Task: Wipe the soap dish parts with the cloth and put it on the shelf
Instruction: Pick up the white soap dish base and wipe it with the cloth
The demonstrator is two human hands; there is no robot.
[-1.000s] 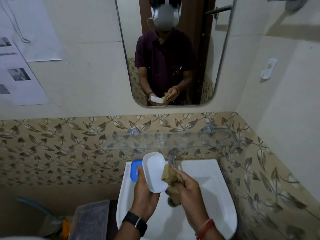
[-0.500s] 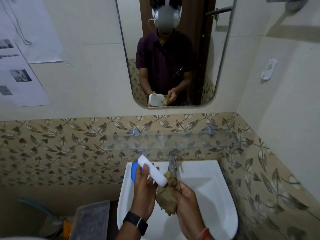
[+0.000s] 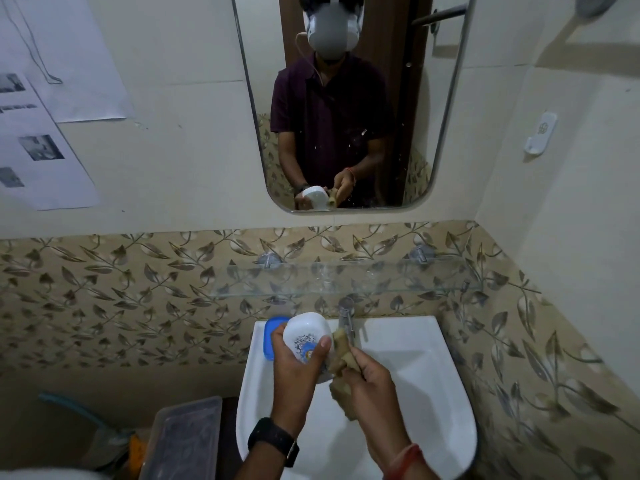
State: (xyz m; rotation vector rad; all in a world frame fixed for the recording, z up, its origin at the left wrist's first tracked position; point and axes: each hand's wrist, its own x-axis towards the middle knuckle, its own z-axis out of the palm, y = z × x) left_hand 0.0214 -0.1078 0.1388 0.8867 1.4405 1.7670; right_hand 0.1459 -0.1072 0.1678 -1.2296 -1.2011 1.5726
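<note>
My left hand (image 3: 294, 362) grips a white soap dish part (image 3: 306, 329) over the sink, its printed blue and black pattern facing me. My right hand (image 3: 369, 382) holds a crumpled tan cloth (image 3: 341, 355) against the dish part's right edge. A blue soap dish part (image 3: 272, 332) lies on the sink's back left rim, partly hidden behind my left hand. A glass shelf (image 3: 346, 280) runs along the patterned wall just above the sink.
The white sink (image 3: 415, 375) is below my hands, with a chrome tap (image 3: 346, 315) at its back. A mirror (image 3: 346, 98) hangs above the shelf. A clear lidded plastic box (image 3: 183, 438) stands at the sink's left. A white wall hook (image 3: 540, 133) is on the right wall.
My left hand has turned the white dish part, so its patterned side now faces me instead of its plain side and edge. My right hand with the cloth has stayed at its right edge.
</note>
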